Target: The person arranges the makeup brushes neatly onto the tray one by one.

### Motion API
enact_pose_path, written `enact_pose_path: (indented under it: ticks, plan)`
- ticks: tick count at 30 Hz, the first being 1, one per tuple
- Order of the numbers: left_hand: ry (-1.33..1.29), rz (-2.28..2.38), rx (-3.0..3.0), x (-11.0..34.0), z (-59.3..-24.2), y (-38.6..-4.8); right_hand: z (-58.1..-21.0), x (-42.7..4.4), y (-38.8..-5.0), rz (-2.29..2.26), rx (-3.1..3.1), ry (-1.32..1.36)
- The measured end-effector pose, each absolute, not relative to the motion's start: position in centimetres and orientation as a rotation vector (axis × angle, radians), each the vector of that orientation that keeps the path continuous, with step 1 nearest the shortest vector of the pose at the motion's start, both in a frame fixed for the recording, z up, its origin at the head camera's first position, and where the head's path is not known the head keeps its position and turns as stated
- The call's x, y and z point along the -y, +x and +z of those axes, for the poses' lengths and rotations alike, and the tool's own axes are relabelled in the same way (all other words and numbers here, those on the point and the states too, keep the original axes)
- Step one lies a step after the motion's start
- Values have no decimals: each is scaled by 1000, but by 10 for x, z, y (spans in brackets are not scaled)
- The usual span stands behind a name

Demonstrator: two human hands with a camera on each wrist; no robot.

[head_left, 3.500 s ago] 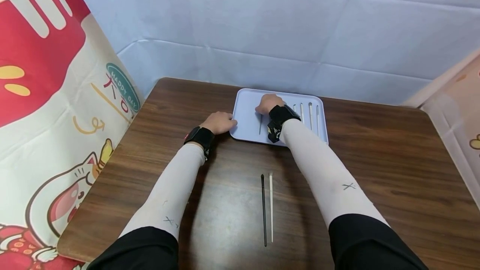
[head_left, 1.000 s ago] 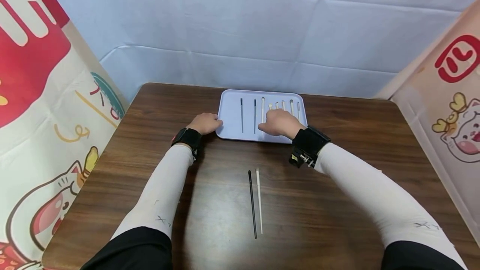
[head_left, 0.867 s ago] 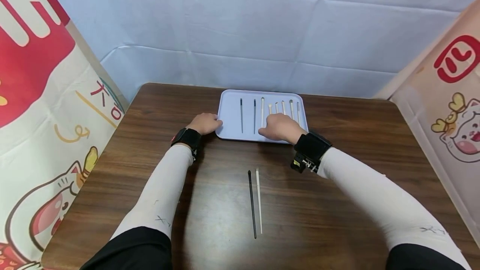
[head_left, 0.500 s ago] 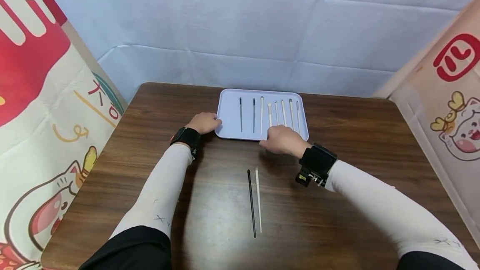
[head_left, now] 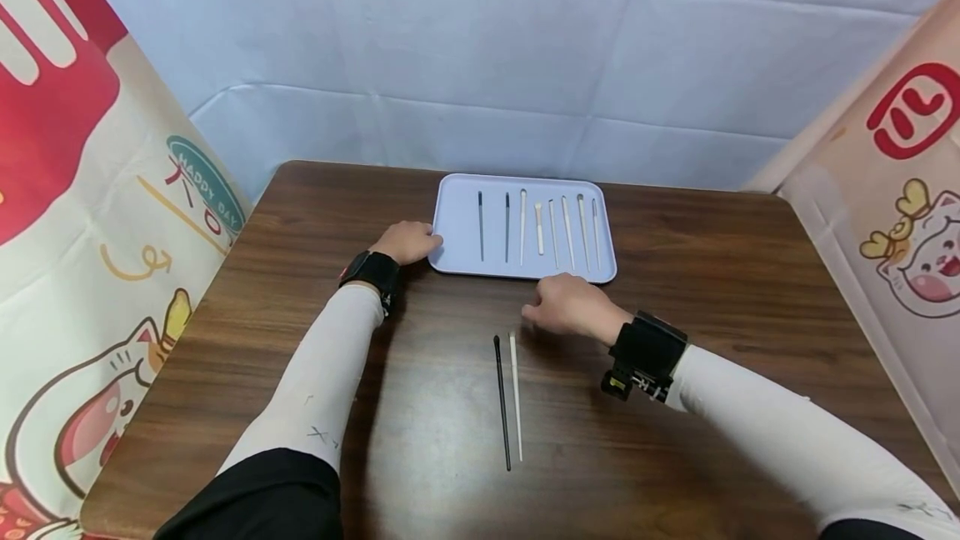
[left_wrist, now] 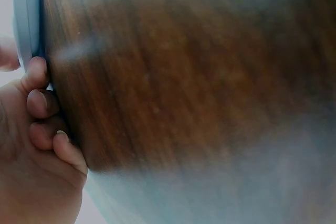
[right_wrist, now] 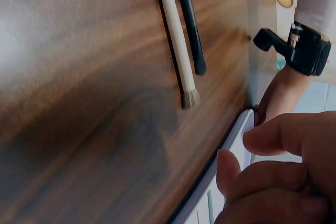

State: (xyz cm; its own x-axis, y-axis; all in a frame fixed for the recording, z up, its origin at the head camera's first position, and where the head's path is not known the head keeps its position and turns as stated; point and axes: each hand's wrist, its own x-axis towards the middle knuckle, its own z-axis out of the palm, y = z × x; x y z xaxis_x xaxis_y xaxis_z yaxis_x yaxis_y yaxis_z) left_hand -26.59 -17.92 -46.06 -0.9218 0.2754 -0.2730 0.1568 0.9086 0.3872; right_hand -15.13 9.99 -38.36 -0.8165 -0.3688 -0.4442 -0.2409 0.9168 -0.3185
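Observation:
A pale lilac tray [head_left: 457, 261] lies at the back of the table, with several thin brushes in a row on it, including a dark one [head_left: 481, 226] and a short pale one [head_left: 539, 227]. My left hand [head_left: 406, 242] grips its left edge; in the left wrist view, the fingers [left_wrist: 44, 103] curl at the rim [left_wrist: 27, 19]. Just in front of the tray hovers my right hand [head_left: 572, 305], holding nothing, fingers loosely bent. Nearer me, a black brush [head_left: 502, 402] and a white-handled brush [head_left: 517, 398] lie side by side; the right wrist view shows the white one's bristles [right_wrist: 190, 99].
The brown wooden table [head_left: 675, 440] spreads around the tray and brushes. A pale blue cloth [head_left: 480, 65] hangs behind it. Printed cloths stand at the left [head_left: 82, 273] and right [head_left: 892, 215].
My right hand has come out of the tray toward me, past its front edge, uncovering the brushes there. The left hand stays at the tray's edge. The two brushes on the table lie unmoved.

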Motion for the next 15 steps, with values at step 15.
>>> enact_pose_path:
  ticks: [15]
  plan:
    - [309,529,-2742,178,-455,-261,-391,-91,-123,-296,-2541,-432]
